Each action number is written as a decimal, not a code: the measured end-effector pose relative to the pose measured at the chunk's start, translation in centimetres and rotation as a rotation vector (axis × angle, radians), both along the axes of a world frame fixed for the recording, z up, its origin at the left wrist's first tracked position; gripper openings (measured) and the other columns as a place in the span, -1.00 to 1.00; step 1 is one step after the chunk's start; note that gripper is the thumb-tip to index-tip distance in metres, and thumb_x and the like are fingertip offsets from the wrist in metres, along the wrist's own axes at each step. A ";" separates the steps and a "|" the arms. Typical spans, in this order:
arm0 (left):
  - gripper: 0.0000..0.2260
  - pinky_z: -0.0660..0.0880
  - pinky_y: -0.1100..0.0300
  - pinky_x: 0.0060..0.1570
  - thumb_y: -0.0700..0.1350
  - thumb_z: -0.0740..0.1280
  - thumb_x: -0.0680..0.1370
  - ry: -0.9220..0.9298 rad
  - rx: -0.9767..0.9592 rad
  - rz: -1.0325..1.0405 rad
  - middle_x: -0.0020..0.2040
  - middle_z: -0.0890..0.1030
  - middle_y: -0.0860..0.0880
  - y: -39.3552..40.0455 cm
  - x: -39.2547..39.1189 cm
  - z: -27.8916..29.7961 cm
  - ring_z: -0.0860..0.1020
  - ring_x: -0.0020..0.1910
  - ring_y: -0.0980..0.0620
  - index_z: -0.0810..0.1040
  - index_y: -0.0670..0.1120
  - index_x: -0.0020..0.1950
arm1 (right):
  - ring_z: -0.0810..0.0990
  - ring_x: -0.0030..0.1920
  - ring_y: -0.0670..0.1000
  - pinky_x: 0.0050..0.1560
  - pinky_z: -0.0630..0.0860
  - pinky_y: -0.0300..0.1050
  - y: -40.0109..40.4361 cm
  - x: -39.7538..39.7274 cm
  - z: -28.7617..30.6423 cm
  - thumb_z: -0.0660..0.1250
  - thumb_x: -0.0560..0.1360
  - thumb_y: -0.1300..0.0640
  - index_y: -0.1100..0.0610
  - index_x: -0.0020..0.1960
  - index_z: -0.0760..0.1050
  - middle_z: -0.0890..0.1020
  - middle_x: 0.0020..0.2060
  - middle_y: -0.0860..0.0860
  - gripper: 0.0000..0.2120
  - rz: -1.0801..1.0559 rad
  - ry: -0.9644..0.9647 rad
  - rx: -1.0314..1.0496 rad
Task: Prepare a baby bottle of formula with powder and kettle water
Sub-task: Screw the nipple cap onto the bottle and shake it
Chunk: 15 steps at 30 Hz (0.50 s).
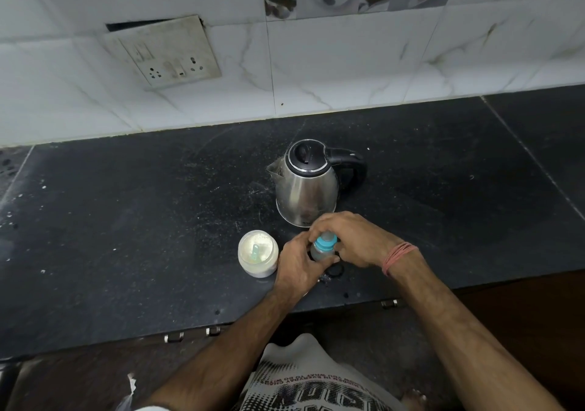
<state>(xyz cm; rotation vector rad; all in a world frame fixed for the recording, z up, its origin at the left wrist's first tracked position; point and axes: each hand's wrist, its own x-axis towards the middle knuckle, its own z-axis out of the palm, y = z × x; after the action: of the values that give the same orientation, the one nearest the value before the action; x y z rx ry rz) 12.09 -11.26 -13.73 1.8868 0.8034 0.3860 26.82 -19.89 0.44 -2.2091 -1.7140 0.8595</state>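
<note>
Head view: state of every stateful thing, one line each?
Kettle: lid closed, upright on the counter, no base or cord visible.
Powder jar: open, no lid, scoop lying inside on the powder.
Baby bottle: upright, blue cap on; contents hard to tell.
Left hand: grips the bottle body.
Right hand: fingers curled round the blue cap.
Wall socket plate: nothing plugged in; switch positions unclear.

Just beyond the right hand point(354, 239), a kettle point(305, 189) of brushed, shiny steel with a glossy black plastic lid is seen. Left of the left hand point(297, 265), a translucent plastic jar point(258, 257) is seen. The countertop point(126, 220) beneath is dark speckled stone, dully polished.
</note>
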 end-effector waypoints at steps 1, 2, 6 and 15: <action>-0.38 0.72 -0.02 0.26 0.21 0.70 0.41 -0.011 0.000 -0.008 0.25 0.78 0.14 0.0 -0.1 0.1 0.75 0.22 0.18 0.70 0.06 0.41 | 0.55 0.39 -0.03 0.47 0.51 0.06 0.2 -0.1 0.0 0.66 0.44 0.15 -0.03 0.40 0.60 0.58 0.38 -0.11 -0.43 -0.026 0.003 -0.019; -0.37 0.71 -0.02 0.29 0.23 0.68 0.42 -0.023 -0.001 -0.018 0.27 0.78 0.15 -0.1 -0.1 0.3 0.74 0.25 0.19 0.69 0.07 0.44 | 0.55 0.36 -0.02 0.44 0.52 0.06 0.3 -0.2 -0.2 0.69 0.41 0.03 -0.04 0.43 0.56 0.56 0.37 -0.11 -0.37 -0.063 -0.021 -0.046; -0.37 0.72 -0.04 0.29 0.24 0.67 0.41 -0.035 -0.038 -0.021 0.26 0.78 0.15 -0.1 -0.1 0.6 0.74 0.24 0.18 0.70 0.09 0.44 | 0.62 0.18 0.06 0.20 0.60 0.05 0.5 -0.3 -0.4 0.64 0.41 -0.14 -0.03 0.24 0.60 0.63 0.16 -0.04 -0.52 -0.144 -0.200 -0.057; -0.39 0.74 -0.01 0.23 0.18 0.75 0.38 0.006 0.005 0.017 0.22 0.79 0.12 -0.1 0.2 -0.1 0.76 0.20 0.17 0.72 0.03 0.36 | 0.62 0.31 -0.01 0.34 0.62 0.08 0.4 -0.5 -0.5 0.67 0.40 0.24 -0.11 0.27 0.67 0.67 0.26 -0.13 -0.49 0.012 -0.147 -0.025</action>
<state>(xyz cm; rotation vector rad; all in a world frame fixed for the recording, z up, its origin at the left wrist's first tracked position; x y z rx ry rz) 12.25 -11.33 -13.86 1.8877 0.8235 0.3936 26.30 -19.50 -0.09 -2.3333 -1.7913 0.7413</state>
